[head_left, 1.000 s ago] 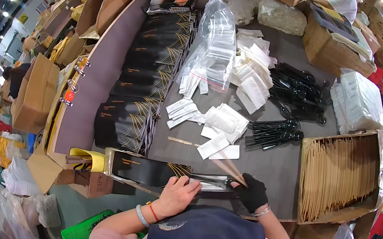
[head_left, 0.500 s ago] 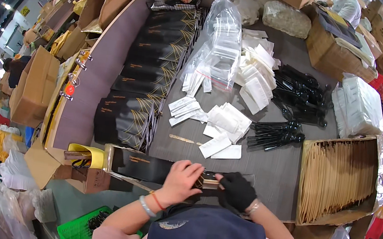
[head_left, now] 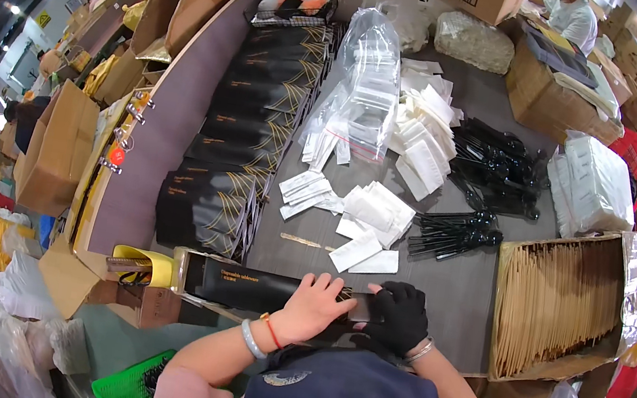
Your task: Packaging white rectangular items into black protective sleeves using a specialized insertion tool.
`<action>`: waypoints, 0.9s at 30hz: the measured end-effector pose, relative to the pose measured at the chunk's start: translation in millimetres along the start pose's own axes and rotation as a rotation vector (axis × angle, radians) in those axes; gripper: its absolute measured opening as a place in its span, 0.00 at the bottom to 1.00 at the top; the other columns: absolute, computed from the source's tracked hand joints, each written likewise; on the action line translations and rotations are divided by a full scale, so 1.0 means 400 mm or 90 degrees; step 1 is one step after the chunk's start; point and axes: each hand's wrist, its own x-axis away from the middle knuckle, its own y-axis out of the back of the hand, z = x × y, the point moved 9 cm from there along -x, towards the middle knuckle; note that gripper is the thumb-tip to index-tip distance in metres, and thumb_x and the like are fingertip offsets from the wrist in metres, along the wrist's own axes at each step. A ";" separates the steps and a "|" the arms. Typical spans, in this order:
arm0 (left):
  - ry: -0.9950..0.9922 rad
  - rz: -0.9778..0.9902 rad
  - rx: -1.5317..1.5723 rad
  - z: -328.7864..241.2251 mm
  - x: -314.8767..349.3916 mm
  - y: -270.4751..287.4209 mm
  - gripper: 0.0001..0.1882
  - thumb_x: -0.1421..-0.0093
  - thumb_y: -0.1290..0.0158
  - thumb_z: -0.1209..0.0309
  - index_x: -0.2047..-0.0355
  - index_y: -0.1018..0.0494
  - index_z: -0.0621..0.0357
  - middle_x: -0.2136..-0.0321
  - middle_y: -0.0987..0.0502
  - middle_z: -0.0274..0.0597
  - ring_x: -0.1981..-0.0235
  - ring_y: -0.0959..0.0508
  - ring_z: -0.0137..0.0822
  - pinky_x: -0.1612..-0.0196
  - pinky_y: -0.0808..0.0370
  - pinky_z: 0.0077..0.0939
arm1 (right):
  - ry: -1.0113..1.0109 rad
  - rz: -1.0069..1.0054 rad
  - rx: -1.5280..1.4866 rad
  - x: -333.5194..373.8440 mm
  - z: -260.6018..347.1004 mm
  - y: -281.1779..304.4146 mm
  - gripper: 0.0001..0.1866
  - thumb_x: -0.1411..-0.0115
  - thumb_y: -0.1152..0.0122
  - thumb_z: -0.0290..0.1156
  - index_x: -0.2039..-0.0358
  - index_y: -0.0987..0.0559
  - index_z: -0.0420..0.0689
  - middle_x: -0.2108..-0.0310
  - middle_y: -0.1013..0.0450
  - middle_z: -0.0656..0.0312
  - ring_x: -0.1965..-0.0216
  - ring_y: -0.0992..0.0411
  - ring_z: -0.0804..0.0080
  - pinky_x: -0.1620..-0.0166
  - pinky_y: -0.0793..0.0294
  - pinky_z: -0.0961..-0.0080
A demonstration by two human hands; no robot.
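A long black paper sleeve (head_left: 249, 289) with gold lettering lies across the near edge of the table, its left part in a clear tray-like holder. My left hand (head_left: 313, 310), bare, is closed over the sleeve's right end. My right hand (head_left: 398, 318), in a black fingerless glove, is closed beside it. Between the hands a flat, dark, shiny piece (head_left: 362, 309) shows at the sleeve's end, gripped by my right fingers. What it is cannot be made out. More black sleeves (head_left: 208, 204) overlap in a long row at the left.
White paper packets (head_left: 378, 211) lie mid-table beside a clear bag (head_left: 368, 76). Right of them are bundles of black plastic spoons (head_left: 456, 233). A carton of wooden sticks (head_left: 560, 306) stands at the right, below a plastic-wrapped white stack (head_left: 593, 185). A yellow tape ring (head_left: 154, 267) is at left.
My left hand has slid slightly right along the sleeve. The pale stick ends between my hands no longer show; a dark shiny piece does. My right fingers have shifted.
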 end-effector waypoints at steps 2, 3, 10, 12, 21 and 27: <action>-0.023 0.190 0.023 -0.003 -0.016 -0.042 0.20 0.58 0.41 0.71 0.60 0.25 0.44 0.63 0.31 0.41 0.58 0.31 0.43 0.59 0.35 0.37 | 0.054 0.097 0.198 -0.012 0.015 -0.026 0.31 0.61 0.28 0.51 0.58 0.25 0.48 0.61 0.27 0.60 0.56 0.29 0.59 0.56 0.33 0.58; -0.031 0.188 0.039 -0.009 -0.016 -0.035 0.11 0.57 0.44 0.72 0.70 0.26 0.47 0.66 0.31 0.42 0.59 0.30 0.45 0.60 0.35 0.38 | 0.028 0.131 0.176 0.009 -0.008 -0.044 0.34 0.65 0.27 0.51 0.56 0.25 0.51 0.61 0.28 0.62 0.55 0.31 0.58 0.51 0.38 0.60; 0.113 0.067 -0.029 0.324 0.066 0.215 0.17 0.61 0.41 0.76 0.66 0.26 0.53 0.50 0.32 0.51 0.49 0.32 0.53 0.52 0.30 0.44 | -0.205 0.068 0.172 0.056 -0.141 0.107 0.32 0.62 0.27 0.48 0.58 0.27 0.47 0.64 0.30 0.59 0.57 0.32 0.54 0.54 0.37 0.58; 0.221 -0.026 0.039 0.426 0.125 0.241 0.33 0.60 0.35 0.73 0.50 0.28 0.48 0.42 0.39 0.56 0.43 0.36 0.58 0.44 0.33 0.45 | -0.210 -0.025 0.302 0.105 -0.180 0.127 0.33 0.66 0.27 0.48 0.59 0.26 0.47 0.64 0.28 0.57 0.59 0.30 0.55 0.57 0.33 0.56; 0.646 0.055 0.009 0.665 0.248 0.022 0.74 0.69 0.26 0.48 0.30 0.66 0.45 0.35 0.62 0.74 0.37 0.49 0.75 0.38 0.47 0.65 | -0.194 -0.134 0.301 0.145 -0.193 0.093 0.38 0.68 0.25 0.44 0.54 0.28 0.45 0.60 0.31 0.55 0.55 0.34 0.52 0.50 0.38 0.54; 0.653 0.016 0.036 0.820 0.007 0.032 0.74 0.69 0.26 0.46 0.30 0.66 0.43 0.34 0.62 0.72 0.38 0.51 0.81 0.37 0.49 0.65 | -0.186 -0.140 0.344 0.145 -0.198 0.086 0.40 0.66 0.28 0.48 0.53 0.30 0.43 0.61 0.32 0.54 0.56 0.34 0.50 0.52 0.37 0.51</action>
